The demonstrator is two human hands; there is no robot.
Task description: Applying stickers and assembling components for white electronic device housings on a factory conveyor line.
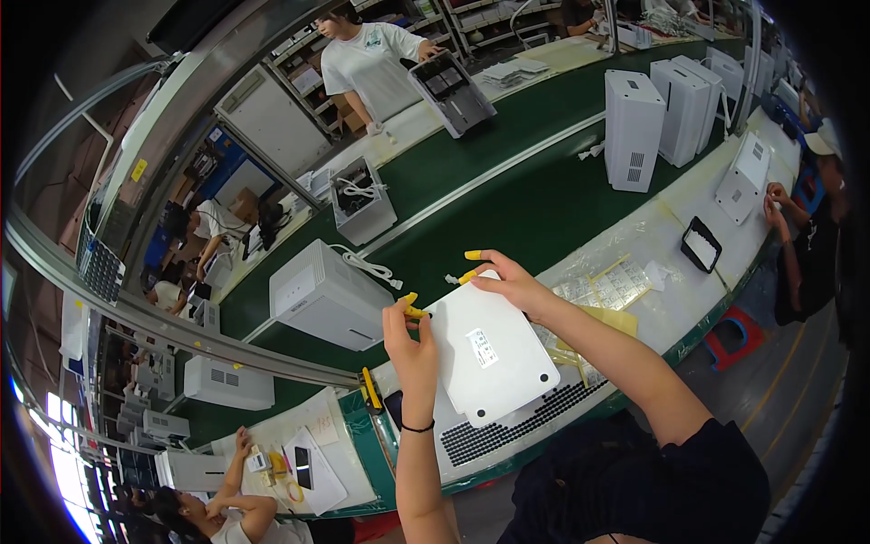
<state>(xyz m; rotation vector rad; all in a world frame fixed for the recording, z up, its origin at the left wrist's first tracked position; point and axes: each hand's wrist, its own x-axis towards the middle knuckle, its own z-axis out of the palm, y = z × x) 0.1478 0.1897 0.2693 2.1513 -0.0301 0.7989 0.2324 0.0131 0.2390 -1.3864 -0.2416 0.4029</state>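
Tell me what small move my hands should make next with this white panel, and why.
Probably lower the white panel flat onto the perforated grille beneath it. Both hands pinch its far edge, left hand at one corner and right hand at the other, with yellow finger cots on the fingertips. Its near edge already overlaps the grille, so setting it down looks like the natural next step.

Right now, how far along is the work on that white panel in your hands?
Looks done: the white panel already carries a small label and dark feet at its near corners. In hand: the left hand and right hand, with yellow fingertip covers, grip its far corners above the perforated white unit. Left: the panel is not yet seated on the unit; sheets of clear stickers lie beside it.
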